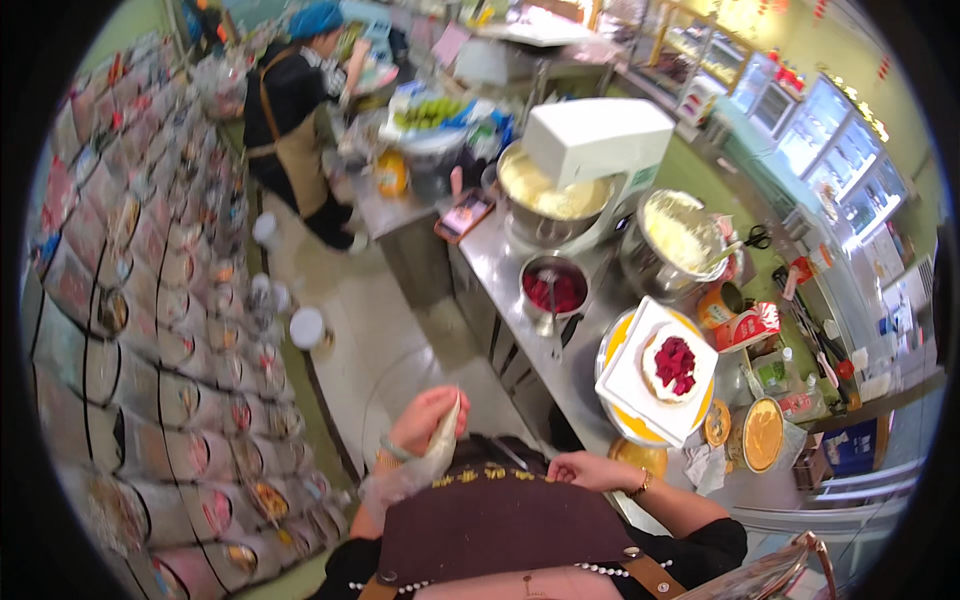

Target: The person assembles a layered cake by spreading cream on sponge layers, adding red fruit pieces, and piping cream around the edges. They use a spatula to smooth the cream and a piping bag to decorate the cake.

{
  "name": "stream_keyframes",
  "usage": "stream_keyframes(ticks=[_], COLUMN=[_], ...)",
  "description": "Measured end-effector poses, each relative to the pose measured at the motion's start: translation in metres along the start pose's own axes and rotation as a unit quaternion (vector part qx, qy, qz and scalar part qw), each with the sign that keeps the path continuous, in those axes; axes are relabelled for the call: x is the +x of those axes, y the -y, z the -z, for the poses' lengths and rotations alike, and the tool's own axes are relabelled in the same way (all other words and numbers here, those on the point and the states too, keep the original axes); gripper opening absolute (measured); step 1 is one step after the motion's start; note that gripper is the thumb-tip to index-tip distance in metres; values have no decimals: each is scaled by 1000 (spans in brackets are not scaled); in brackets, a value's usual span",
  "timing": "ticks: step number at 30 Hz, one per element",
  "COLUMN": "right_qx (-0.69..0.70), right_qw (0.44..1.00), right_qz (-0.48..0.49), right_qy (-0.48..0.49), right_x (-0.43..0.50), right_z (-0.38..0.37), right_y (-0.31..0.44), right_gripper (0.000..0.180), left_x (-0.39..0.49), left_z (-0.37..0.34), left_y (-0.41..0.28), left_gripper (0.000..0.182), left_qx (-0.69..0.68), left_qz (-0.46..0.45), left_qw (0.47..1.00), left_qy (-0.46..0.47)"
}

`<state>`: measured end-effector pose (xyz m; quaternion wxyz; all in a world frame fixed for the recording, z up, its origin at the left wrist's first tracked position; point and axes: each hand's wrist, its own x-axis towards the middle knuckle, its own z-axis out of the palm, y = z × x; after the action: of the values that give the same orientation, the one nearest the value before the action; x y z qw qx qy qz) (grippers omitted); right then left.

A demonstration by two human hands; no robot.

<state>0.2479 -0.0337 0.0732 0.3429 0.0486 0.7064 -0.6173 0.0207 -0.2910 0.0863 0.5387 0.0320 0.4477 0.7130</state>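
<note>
My left hand [424, 424] is raised in front of the apron, closed around a clear piping bag [442, 446] with pale cream in it. The bag's loose plastic end hangs down by my wrist. My right hand [585, 471] is at the right side of the brown apron [502, 525], fingers bent; whether they pinch the cloth is hard to see. To the right, a small round cake [651, 367] with white cream sits on a white square board [622, 382]. Dark red fruit pieces [676, 365] are heaped on top. A yellow-and-white round stand [616, 349] lies under the board.
On the steel counter [491, 270] are a pot of red fruit [555, 289] with a spoon, a stand mixer [600, 135], a bowl of cream [675, 232] and a phone [465, 216]. A co-worker [292, 127] stands farther back. Hanging packages [150, 322] line the left side; white tubs [307, 328] are on the floor.
</note>
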Motion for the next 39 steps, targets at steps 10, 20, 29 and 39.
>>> stream_keyframes(ticks=[10, 20, 29, 39], right_qx=[253, -168, -148, -149], right_qw=[955, 975, 982, 980], right_qz=[32, 86, 11, 16], right_qy=[-152, -121, -112, -132], right_x=[7, 28, 35, 34], right_z=[-7, -5, -9, -12], right_y=[36, 95, 110, 113], right_gripper=[16, 64, 71, 77], left_x=[-20, -29, -29, -26], left_z=[-34, -46, -46, -41], left_y=[-14, -18, -16, -17], left_gripper=[26, 26, 21, 20], left_qx=[153, 344, 394, 435], left_qz=[-63, -129, -163, -152], left_qw=[986, 927, 900, 884], left_qy=[-23, -70, -89, -84])
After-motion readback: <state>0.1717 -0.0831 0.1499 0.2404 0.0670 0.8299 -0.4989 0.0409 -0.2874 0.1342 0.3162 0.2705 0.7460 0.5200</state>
